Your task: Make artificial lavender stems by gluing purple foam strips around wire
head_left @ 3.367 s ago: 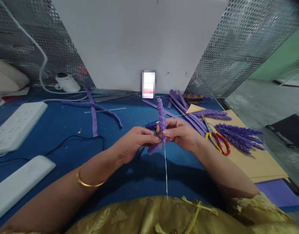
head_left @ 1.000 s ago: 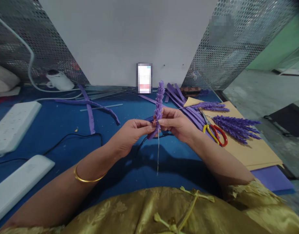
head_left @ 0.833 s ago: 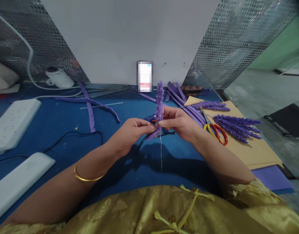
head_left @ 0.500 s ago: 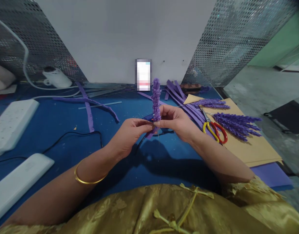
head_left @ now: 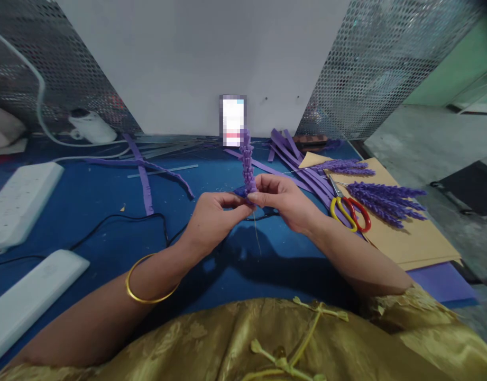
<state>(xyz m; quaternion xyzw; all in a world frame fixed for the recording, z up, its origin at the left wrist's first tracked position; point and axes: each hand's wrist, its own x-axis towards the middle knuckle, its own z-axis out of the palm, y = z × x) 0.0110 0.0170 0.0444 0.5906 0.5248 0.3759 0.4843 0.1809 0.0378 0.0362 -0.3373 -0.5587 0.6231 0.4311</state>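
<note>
A purple artificial lavender stem stands upright between my two hands, its ruffled bloom pointing up and its thin wire hanging below. My right hand is closed, thumb and fingers pinching the bloom's lower end. Beside it my left hand is closed too, its thumb and forefinger pinching at the base, where the purple strip meets the stem; the strip's end is hidden by the fingers. Just behind the fingertips is a dark blue object, mostly covered, its kind unclear.
Scissors with yellow and red handles lie right, near finished lavender stems on brown paper. Purple strips lie behind my right hand, another strip at left. A phone leans on the panel. Power strips and a black cord are left.
The lavender stem has shifted slightly left and tilts a little left at its top. The strip's tail that showed below my left fingers is no longer visible; more wire shows underneath.
</note>
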